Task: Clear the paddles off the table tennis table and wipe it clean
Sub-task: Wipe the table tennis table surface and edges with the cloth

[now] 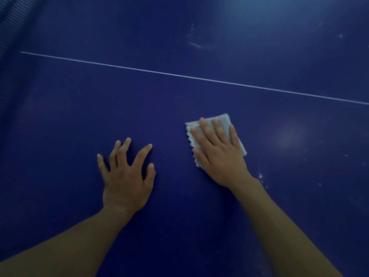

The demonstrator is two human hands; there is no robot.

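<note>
The dark blue table tennis table [79, 108] fills the view. My right hand [217, 152] lies flat on a small folded pale grey cloth [223, 118], pressing it onto the surface with straight fingers. My left hand [127, 176] rests on the bare table to the left of the cloth, fingers spread and straight. No paddles are in view.
A thin white line [179, 75] crosses the table from upper left to right. White smudges [194, 44] mark the far surface, and white specks [260, 175] lie right of my right wrist. The net [12, 23] shows at the top left corner.
</note>
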